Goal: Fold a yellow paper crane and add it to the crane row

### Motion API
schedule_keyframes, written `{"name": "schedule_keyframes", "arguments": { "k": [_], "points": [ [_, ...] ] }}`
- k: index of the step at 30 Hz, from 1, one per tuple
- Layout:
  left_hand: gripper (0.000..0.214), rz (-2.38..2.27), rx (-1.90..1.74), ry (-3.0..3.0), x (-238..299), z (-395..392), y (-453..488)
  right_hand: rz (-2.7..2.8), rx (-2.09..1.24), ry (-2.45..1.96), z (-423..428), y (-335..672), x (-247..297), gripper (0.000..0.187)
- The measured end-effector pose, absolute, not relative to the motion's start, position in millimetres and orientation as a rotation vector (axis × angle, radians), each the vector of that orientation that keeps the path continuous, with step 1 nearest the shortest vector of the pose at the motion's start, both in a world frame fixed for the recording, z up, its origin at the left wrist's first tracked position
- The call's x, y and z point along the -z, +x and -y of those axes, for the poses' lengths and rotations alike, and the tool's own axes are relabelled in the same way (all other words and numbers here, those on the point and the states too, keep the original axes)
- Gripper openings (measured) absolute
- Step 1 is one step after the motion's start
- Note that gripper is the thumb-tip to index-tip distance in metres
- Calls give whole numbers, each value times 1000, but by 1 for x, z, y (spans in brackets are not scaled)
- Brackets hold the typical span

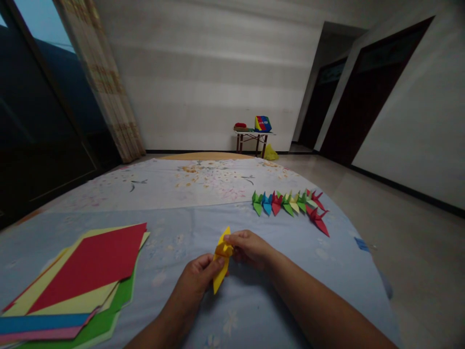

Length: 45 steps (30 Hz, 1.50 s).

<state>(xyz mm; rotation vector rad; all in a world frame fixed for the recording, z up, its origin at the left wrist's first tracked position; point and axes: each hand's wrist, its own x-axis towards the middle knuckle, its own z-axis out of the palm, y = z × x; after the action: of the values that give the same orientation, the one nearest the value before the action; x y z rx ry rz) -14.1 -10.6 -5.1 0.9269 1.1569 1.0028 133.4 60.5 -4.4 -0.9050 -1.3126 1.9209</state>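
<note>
A yellow folded-paper piece [222,259], pointed at both ends with a bulge in its middle, is held just above the blue cloth. My left hand [203,271] grips its lower left side, thumb on top and fingers underneath. On the upper right side, my right hand [249,246] pinches it near the middle bulge, and its fingertips are partly hidden by the paper. To the right stands a row of folded paper cranes [276,202] in green, blue, red and pale yellow. One red crane [318,220] sits in front of the row's right end.
A stack of coloured paper sheets [98,266] lies at the left, red on top. The round table wears a flowered cloth [174,223]. Beyond it, a small table [250,133] against the wall bears a multicoloured box [263,123]. A yellow bag [271,152] lies beside that table.
</note>
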Motion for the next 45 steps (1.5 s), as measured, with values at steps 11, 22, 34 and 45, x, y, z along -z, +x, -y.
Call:
{"name": "schedule_keyframes", "arguments": {
  "k": [11,22,34,45],
  "points": [
    [37,-1126,-996,925,0,12,-12,1045,-1991,-968,-59,130,5,23],
    [32,-1057,-958,915,1,12,-14,1001,-1987,-966,-64,132,10,21],
    [38,-1100,-974,923,6,11,-14,1015,-1951,-986,-62,131,8,22],
    [37,-1151,-968,1061,9,11,-16,1057,-1913,-1032,-56,124,4,20]
  ]
}}
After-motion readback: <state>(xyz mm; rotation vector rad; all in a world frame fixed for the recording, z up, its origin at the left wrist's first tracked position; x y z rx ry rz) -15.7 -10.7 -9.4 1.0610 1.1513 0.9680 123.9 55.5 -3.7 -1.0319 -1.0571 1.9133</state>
